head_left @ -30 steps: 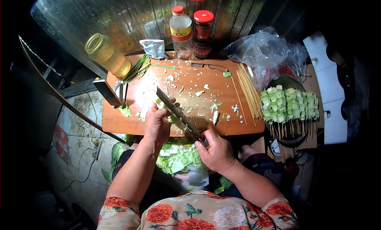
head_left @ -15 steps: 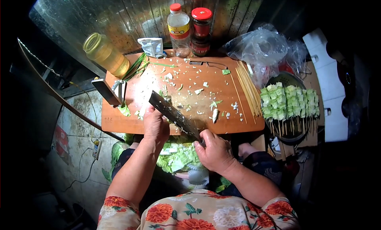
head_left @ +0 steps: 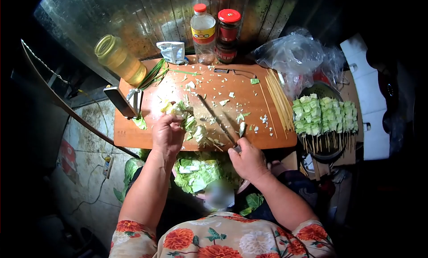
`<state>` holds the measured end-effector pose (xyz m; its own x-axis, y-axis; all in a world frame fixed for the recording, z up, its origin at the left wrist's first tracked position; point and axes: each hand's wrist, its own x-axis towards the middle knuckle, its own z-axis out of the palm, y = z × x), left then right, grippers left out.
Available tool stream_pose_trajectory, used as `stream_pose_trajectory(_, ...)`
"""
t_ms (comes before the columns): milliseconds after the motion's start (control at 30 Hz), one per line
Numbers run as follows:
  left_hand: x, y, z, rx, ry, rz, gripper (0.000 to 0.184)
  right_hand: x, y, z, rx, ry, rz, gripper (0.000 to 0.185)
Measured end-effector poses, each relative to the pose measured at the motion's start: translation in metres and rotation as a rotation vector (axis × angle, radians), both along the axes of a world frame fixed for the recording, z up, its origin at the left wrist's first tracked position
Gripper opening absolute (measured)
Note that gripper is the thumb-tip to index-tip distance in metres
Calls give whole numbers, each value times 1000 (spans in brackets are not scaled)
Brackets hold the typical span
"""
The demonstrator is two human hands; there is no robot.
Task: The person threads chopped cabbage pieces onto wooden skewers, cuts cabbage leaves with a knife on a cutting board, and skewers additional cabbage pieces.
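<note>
Near the front left of the wooden board (head_left: 232, 93), my left hand (head_left: 168, 132) is closed on pieces of cabbage (head_left: 189, 122) that stick out above and to the right of its fingers. My right hand (head_left: 248, 159) grips the handle of a knife (head_left: 216, 117) at the board's front edge. The blade is seen nearly edge-on, slanting up and left, just right of the cabbage and apart from it. Below the board, between the legs, lies a heap of cut cabbage leaves (head_left: 196, 173).
Cabbage skewers (head_left: 324, 115) lie over a dark pan at right, beside bare sticks (head_left: 280, 102) and a plastic bag (head_left: 290, 53). A propped phone (head_left: 120, 102), a yellowish jar (head_left: 120, 62), a bottle (head_left: 203, 39) and a red-lidded jar (head_left: 228, 28) line the left and back.
The knife has moved right, away from my left hand, and its blade has turned edge-on. The cabbage in my left hand now shows more fully. My right hand has shifted slightly right.
</note>
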<state>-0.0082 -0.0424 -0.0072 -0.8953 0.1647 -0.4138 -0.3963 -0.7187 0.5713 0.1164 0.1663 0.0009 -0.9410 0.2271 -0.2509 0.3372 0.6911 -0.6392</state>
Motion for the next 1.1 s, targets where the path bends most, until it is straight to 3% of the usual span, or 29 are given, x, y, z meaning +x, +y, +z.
stream_pose_trajectory(367,-5,-8,10,-40,5,21,32,-3,39,-35,411,-173,-106,30)
stream_pose_trajectory(567,-11,-11,-6,-40,62,39,36,18,22,-39,407,-176,117,28)
stream_pose_trajectory(800,-12,-21,-2,0,68,-83,36,35,26,-20,216,-207,701,24)
stream_pose_trajectory(900,-10,-13,10,-46,29,29,35,32,29,-14,168,-176,650,26)
stream_pose_trajectory(967,-11,-11,9,-45,59,30,34,28,35,-23,158,23,473,25)
stream_pose_trajectory(1033,-11,-7,7,-45,95,28,33,14,38,-29,314,124,218,22)
stream_pose_trajectory(1100,-8,-1,6,-55,78,43,33,4,44,-40,385,132,159,21)
